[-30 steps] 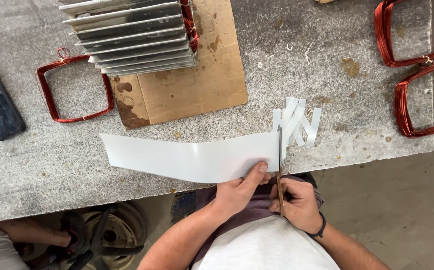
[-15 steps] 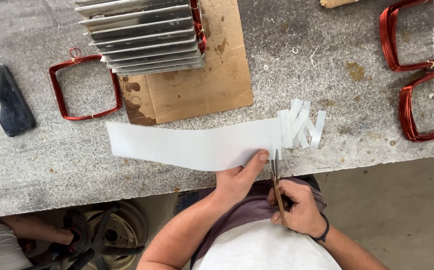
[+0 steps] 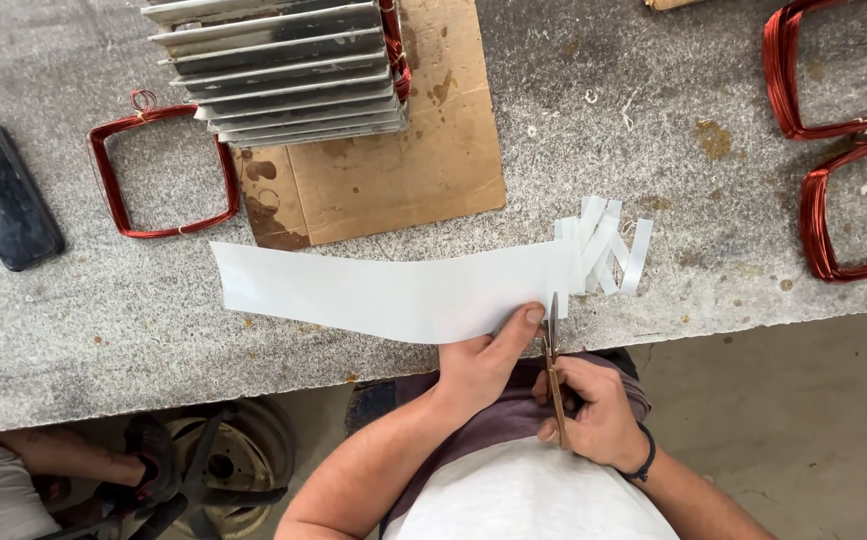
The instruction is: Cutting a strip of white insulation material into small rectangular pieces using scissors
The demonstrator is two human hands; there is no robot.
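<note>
Two hands at table (image 3: 103, 330) edge. I see left hand (image 3: 478, 360) closed on long white paper strip (image 3: 383, 290), thumb on top. Right hand (image 3: 593, 410) wrapped around scissors (image 3: 553, 370), blades at strip's right end. Cut white slips (image 3: 603, 250) piled just beyond.

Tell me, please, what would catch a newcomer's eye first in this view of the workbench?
Most striking is the long white sheet across the stone table, pinned by the left hand while the right hand works scissors at its end beside cut white strips. Next come the red wire coils at the right and the finned metal block on cardboard.
</note>
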